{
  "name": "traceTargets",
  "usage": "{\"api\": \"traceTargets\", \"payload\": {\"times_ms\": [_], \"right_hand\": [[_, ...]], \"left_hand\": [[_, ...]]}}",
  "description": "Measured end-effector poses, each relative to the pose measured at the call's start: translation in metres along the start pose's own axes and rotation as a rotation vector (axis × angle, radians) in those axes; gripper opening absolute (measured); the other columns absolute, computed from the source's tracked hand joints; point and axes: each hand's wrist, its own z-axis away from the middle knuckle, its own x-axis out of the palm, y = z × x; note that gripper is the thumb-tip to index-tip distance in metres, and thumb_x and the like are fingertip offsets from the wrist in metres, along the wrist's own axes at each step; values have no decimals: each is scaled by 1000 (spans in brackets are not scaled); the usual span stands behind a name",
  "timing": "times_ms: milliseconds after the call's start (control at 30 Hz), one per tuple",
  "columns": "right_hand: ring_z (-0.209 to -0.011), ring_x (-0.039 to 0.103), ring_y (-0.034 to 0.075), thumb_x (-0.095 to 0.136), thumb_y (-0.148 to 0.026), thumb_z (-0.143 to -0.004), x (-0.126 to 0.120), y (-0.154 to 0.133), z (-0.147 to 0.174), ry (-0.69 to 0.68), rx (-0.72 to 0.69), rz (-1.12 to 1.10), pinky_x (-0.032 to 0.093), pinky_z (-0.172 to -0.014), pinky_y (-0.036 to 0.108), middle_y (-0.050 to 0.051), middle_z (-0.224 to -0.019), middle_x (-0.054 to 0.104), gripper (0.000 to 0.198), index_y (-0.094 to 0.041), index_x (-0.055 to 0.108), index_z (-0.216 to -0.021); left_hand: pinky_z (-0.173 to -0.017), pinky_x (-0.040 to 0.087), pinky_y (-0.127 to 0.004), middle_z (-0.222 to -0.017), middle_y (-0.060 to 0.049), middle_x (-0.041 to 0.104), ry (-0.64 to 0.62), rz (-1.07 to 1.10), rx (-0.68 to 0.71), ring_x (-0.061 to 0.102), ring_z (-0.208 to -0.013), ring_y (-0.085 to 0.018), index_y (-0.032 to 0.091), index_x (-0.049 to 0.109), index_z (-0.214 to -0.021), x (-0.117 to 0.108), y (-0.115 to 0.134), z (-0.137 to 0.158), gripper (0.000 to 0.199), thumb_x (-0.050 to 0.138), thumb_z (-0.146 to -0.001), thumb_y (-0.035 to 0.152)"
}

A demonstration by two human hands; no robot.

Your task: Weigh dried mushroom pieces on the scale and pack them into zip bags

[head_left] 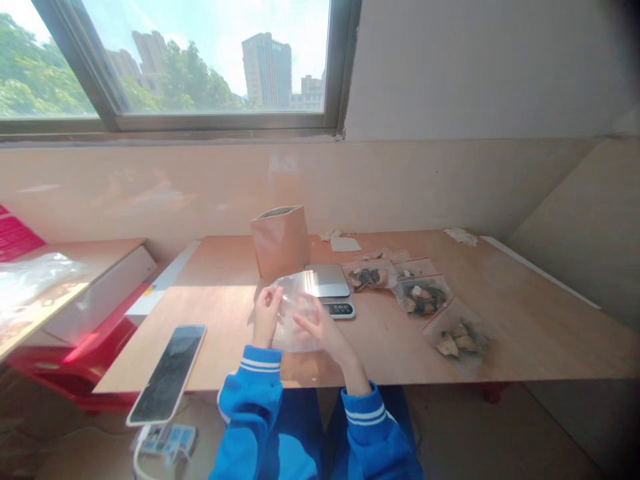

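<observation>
A clear plastic zip bag (295, 337) with a red line along its top is held up before me, above the table's front part. It looks empty. At its left edge, the fingers of my left hand (268, 310) are closed in a pinch on the plastic. My right hand (320, 327) grips the right side of the bag, thumb toward the left; some of its fingers show dimly through or behind the film. Just behind the bag is a digital kitchen scale (330, 283), its plate bare and partly covered by the bag. Behind that, a brown kraft pouch (281, 243) stands upright with its top open.
Several zip bags holding dried brownish pieces lie to the right, the closest one (460, 340) near the front edge. A smartphone (167, 373) overhangs the left front, with a cable below it. White paper (345, 245) lies at the back. A red stool (85, 353) is at left.
</observation>
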Motion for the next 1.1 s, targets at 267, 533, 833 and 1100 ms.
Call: {"api": "traceTargets", "payload": {"times_ms": [267, 533, 833, 1100], "right_hand": [[-44, 60, 12, 69, -49, -73, 5, 10, 1, -230, 161, -85, 46, -38, 21, -5, -67, 59, 52, -18, 51, -111], [-35, 54, 14, 61, -32, -81, 32, 46, -8, 2, 319, 80, 37, -31, 21, -10, -50, 53, 41, -21, 38, -114], [-27, 43, 14, 60, -32, -81, 34, 46, -8, 95, 302, 200, 25, -27, 21, -11, -39, 45, 40, -19, 40, -113], [-66, 60, 17, 48, -39, -88, -45, 3, 10, 178, 40, 618, 47, -63, 29, 3, -79, 65, 24, -22, 62, -96]], "left_hand": [[-69, 46, -24, -85, -4, 64, 44, -262, 264, 59, -81, -16, 21, 65, -104, -24, 3, -32, 33, 65, -79, 41], [-85, 48, -39, -111, -11, 55, 170, -738, 259, 58, -97, -24, 20, 58, -120, -36, -10, -34, 41, 60, -82, 36], [-112, 20, -55, -132, -8, 56, -224, -1092, 325, 38, -133, -31, 33, 68, -112, -15, -30, -8, 28, 53, -88, 29], [-116, 13, -56, -154, -2, 35, -253, -1219, 244, 21, -145, -29, 35, 47, -141, -11, -60, -12, 47, 42, -94, 37]]}}
